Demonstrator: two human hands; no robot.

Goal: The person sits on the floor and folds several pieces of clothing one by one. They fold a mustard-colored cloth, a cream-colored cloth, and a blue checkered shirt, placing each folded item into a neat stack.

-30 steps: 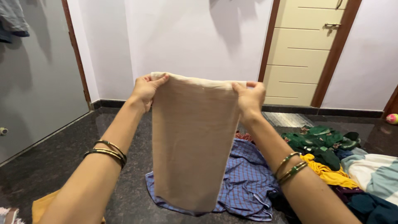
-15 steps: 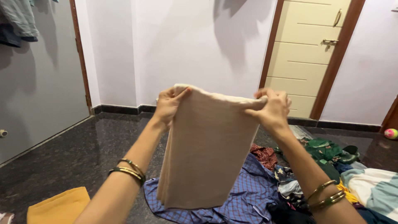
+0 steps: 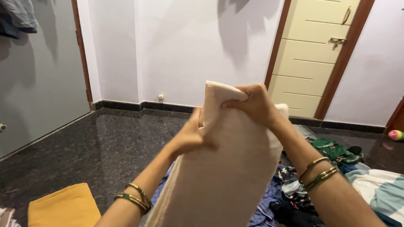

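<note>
I hold a beige cloth (image 3: 223, 176) up in front of me, folded lengthwise and hanging down. My right hand (image 3: 252, 105) grips its top edge, fingers curled over the fold. A little lower, my left hand (image 3: 191, 134) pinches the cloth's left side. Both hands are close together. Bangles circle both wrists. The cloth hides part of the clothes pile behind it.
A folded yellow cloth (image 3: 63, 206) lies on the dark polished floor (image 3: 105, 147) at lower left. A pile of mixed clothes (image 3: 336, 168) spreads on the floor at right. A cream door (image 3: 315, 54) stands behind, a small ball (image 3: 395, 135) at far right.
My hands have come together, bringing the cloth's two top corners to meet and folding it narrower. The view has tilted slightly upward.
</note>
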